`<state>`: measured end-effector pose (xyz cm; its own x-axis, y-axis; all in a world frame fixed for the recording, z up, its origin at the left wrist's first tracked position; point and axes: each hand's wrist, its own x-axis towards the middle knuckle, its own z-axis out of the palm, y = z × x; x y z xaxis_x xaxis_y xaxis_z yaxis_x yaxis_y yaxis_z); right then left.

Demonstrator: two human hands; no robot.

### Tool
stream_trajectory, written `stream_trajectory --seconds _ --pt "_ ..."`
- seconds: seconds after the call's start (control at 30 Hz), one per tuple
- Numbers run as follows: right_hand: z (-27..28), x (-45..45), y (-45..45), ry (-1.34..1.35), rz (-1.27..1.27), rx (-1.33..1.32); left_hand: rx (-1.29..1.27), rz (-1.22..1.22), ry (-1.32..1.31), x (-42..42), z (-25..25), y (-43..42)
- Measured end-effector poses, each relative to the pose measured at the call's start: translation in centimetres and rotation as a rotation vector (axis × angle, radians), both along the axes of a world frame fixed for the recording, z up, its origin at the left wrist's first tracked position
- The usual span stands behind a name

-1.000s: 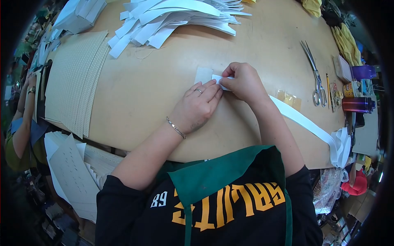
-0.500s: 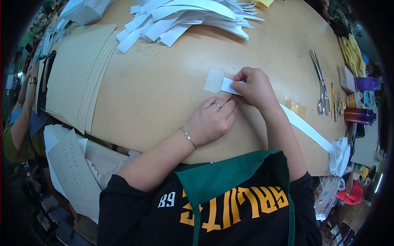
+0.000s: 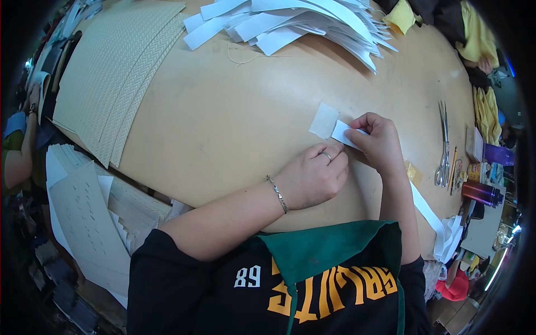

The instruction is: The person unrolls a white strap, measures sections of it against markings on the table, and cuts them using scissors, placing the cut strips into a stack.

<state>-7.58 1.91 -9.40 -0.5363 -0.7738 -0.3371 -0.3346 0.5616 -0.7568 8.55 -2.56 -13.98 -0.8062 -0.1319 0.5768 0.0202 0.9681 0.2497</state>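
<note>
My right hand [image 3: 377, 142] pinches the end of a white strip [image 3: 345, 133] between thumb and fingers. The strip's end lies beside a small pale square [image 3: 324, 120] on the table. More of the white strip [image 3: 428, 209] shows beyond my right forearm, running toward the table's right edge. Just below the held end, my left hand [image 3: 315, 176] rests with its fingers curled and pressed together. Whatever its fingertips hold, if anything, is hidden. A yellowish clear packet [image 3: 413, 172] lies partly behind my right wrist.
White strips [image 3: 290, 22] are heaped at the back. Patterned cream sheets [image 3: 114, 72] lie at the left, above stacked papers [image 3: 89, 215]. Scissors [image 3: 444, 148], a pencil [image 3: 453, 167] and a dark bottle [image 3: 481, 193] are at the right. Another person's arm [image 3: 22, 151] shows at far left.
My left hand has drawn back from the strip's end and its fingers have curled. My right hand still pinches the strip. The view has shifted, so the table items appear displaced.
</note>
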Motion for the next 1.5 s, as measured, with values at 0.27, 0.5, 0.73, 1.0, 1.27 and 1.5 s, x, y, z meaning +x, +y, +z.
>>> stream_trajectory --seconds 0.27,0.5,0.73,1.0,1.27,1.5 --pt "0.3 0.3 -0.2 -0.010 -0.023 0.003 0.037 -0.020 -0.011 0.1 0.1 -0.1" --pt "-0.1 -0.1 -0.3 0.005 0.003 0.018 0.043 0.037 -0.047 0.2 0.7 -0.3" --pt "-0.5 -0.5 -0.1 0.109 0.079 0.037 0.031 0.153 -0.188 -0.1 0.7 -0.1" --pt "0.8 -2.0 2.2 0.055 0.201 0.133 -0.091 0.181 -0.341 -0.6 1.4 0.4" --pt "4.3 -10.6 16.3 -0.079 -0.028 0.232 -0.163 0.099 -0.431 -1.8 3.5 0.2" --pt "1.5 -11.2 17.3 0.193 -0.087 0.158 -0.077 -0.058 -0.387 -2.0 3.7 -1.3"
